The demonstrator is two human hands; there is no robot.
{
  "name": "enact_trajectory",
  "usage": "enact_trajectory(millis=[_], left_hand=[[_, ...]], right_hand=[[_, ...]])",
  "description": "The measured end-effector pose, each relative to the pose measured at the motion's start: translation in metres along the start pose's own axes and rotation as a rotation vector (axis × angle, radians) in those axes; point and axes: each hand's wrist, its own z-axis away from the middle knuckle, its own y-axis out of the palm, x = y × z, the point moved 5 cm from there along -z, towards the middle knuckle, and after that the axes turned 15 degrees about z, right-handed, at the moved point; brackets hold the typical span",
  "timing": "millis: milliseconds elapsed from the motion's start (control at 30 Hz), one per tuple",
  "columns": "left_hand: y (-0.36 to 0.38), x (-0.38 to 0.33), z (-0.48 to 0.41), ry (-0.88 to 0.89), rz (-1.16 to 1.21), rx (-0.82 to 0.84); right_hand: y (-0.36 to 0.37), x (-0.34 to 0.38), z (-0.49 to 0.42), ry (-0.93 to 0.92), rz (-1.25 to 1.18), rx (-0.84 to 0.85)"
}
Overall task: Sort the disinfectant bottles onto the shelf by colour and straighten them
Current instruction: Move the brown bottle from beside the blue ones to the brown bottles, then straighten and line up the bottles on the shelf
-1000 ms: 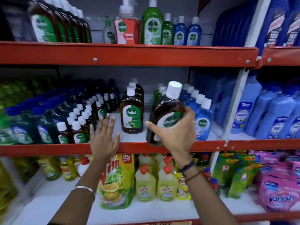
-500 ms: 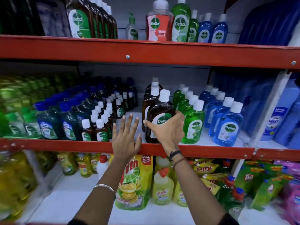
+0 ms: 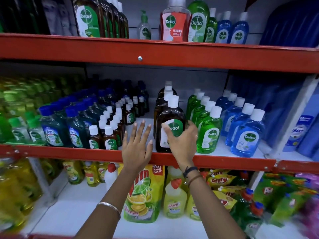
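Red steel shelf rails (image 3: 172,54) front white boards (grey wall (image 3: 120,71) behind).

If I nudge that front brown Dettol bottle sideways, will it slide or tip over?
The brown Dettol bottle looks full and dark, so probably heavy enough to slide. It is tall with a narrow neck, so a push high up might tip it. The right hand is low at its label, which seems safer.

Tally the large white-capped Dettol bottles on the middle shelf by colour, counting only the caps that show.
Brown bottles: 3
Green bottles: 5
Blue bottles: 5
Total: 13
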Motion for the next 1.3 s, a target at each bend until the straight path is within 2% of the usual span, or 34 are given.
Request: enact_trajectory(millis=[100,200,300,433,800,1300], left_hand=[[-0.007,-0.011,-0.005,-0.11,0.468,0.008],[-0.006,-0.031,-0.008,-0.32,1.004,0.039],[0.0,-0.05,-0.003,-0.451,1.192,0.007],[0.003,-0.059,0.003,-0.506,1.255,-0.042],[-0.002,-0.055,-0.009,-0.619,1.324,-0.047],[-0.004,-0.039,-0.014,-0.639,1.186,0.043]], right_hand=[[0.004,-0.019,0.001,0.17,-0.454,0.268],[0.0,-0.028,0.003,0.28,-0.709,0.475],[-0.005,-0.031,0.001,0.309,-0.814,0.542],[-0.004,-0.036,0.0,0.335,-0.865,0.562],[-0.006,-0.033,0.001,0.338,-0.894,0.558],[-0.001,-0.032,0.004,0.288,-0.86,0.524]])
